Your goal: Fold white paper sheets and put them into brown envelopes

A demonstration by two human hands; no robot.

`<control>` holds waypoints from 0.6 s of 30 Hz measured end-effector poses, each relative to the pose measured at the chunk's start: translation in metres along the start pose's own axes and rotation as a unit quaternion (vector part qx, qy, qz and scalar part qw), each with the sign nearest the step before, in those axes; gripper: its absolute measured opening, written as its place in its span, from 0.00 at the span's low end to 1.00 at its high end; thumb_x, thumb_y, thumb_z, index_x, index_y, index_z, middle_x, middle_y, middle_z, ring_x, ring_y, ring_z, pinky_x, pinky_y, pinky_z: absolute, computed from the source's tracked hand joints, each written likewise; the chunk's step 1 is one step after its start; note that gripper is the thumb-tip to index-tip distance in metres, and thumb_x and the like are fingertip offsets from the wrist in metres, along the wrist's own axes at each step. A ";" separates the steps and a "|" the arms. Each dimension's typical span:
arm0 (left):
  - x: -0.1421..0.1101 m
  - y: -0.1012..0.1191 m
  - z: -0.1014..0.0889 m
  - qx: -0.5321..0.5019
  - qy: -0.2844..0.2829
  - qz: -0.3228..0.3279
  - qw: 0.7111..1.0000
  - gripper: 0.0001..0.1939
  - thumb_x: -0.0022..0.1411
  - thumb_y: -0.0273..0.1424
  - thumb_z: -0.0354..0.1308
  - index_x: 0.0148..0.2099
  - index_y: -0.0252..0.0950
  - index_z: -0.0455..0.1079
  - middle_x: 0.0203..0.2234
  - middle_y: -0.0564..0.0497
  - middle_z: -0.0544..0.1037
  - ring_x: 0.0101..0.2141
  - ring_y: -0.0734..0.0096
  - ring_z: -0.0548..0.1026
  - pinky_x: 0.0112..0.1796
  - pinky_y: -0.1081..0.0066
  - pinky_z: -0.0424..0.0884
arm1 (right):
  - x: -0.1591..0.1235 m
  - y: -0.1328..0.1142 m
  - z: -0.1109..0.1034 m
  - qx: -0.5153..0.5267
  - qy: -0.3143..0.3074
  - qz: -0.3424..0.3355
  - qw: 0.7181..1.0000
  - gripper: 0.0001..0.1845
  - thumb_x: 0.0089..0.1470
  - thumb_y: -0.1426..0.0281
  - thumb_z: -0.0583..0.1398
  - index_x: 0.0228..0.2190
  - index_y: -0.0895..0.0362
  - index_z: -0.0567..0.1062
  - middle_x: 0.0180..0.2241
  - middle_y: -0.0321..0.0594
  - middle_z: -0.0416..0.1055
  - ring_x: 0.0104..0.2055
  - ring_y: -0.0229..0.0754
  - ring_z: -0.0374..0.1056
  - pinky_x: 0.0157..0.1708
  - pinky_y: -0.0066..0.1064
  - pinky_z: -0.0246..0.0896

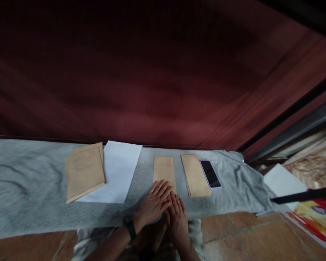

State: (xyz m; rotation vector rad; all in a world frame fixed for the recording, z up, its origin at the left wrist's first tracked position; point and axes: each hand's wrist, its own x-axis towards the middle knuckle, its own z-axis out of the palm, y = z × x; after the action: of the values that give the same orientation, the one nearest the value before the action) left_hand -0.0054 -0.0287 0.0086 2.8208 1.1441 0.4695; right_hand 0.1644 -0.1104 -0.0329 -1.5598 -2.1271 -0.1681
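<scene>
A brown paper envelope point(163, 167) lies on the grey cloth in front of me, its lower part covered by my hands. Flat across it rests my left hand point(155, 201), fingers stretched out, with a dark watch on the wrist. My right hand point(177, 215) lies beside it, fingers extended over the envelope's lower edge, the two hands touching. To the right is a small stack of brown envelopes point(196, 176). On the left, a pile of larger brown envelopes point(85, 170) overlaps white paper sheets point(122, 170).
A phone point(210, 174) with a dark screen lies right of the envelope stack. The grey cloth point(29, 188) covers the long surface, backed by a dark red curtain point(157, 90). At the right stand dark bars point(304, 195), a white box-like object point(284, 183) and colourful packaging point(315, 217).
</scene>
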 end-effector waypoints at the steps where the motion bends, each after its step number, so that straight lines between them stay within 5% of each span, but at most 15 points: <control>1: -0.006 0.002 -0.002 0.004 0.002 0.004 1.000 0.31 0.72 0.46 0.48 0.72 0.44 0.50 0.70 0.48 0.57 0.69 0.60 0.54 0.66 0.53 0.51 | 0.000 0.001 0.000 -0.001 -0.003 -0.002 1.000 0.30 0.67 0.69 0.52 0.68 0.55 0.56 0.67 0.45 0.60 0.69 0.48 0.54 0.63 0.48 0.61; 8: -0.037 0.009 -0.013 0.035 0.003 0.006 0.999 0.35 0.71 0.49 0.47 0.73 0.44 0.47 0.70 0.47 0.56 0.68 0.60 0.55 0.65 0.55 0.55 | 0.001 0.004 -0.004 0.010 -0.012 -0.016 1.000 0.32 0.68 0.72 0.49 0.70 0.56 0.49 0.68 0.47 0.57 0.70 0.48 0.52 0.64 0.48 0.59; 18: -0.053 0.005 -0.010 0.044 0.018 -0.007 0.999 0.37 0.71 0.50 0.48 0.74 0.38 0.47 0.69 0.45 0.58 0.68 0.60 0.57 0.64 0.57 0.57 | -0.001 0.026 -0.019 -0.020 -0.008 0.024 0.999 0.28 0.71 0.66 0.47 0.68 0.54 0.55 0.65 0.45 0.63 0.67 0.46 0.58 0.65 0.46 0.56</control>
State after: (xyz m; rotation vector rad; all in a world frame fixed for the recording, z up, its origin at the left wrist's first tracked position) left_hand -0.0412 -0.0697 0.0050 2.8892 1.2193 0.4824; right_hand 0.1948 -0.1099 -0.0220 -1.6381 -2.1086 -0.1849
